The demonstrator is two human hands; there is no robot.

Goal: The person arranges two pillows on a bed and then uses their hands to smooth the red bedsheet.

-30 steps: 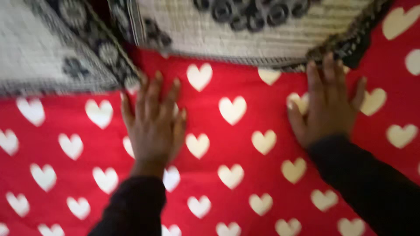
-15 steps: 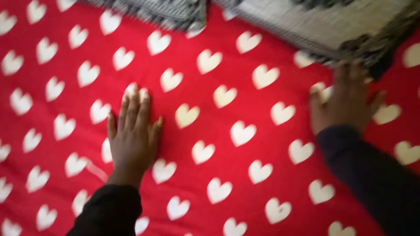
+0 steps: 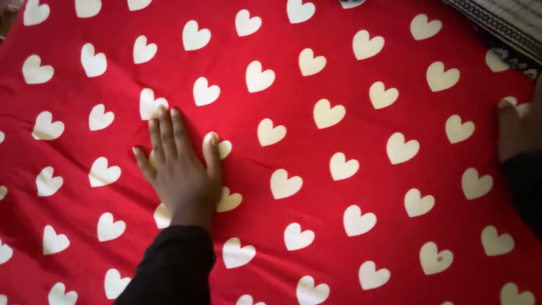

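Observation:
A red bedsheet (image 3: 316, 85) printed with cream hearts fills nearly the whole view. My left hand (image 3: 179, 166) lies flat on it, palm down, fingers spread, holding nothing, with a black sleeve behind it. My right hand (image 3: 516, 133) rests on the sheet at the right edge of the view, partly cut off; its fingers are out of sight. It lies just below a cream and black patterned blanket (image 3: 511, 22) at the top right corner.
Small creases run through the sheet to the left of my left hand. The sheet's left edge shows at the top left corner (image 3: 7, 22).
The view has swung down and left, so the patterned blanket has slid out to the top right corner. My left hand stays flat on the sheet; my right hand now sits at the frame's edge.

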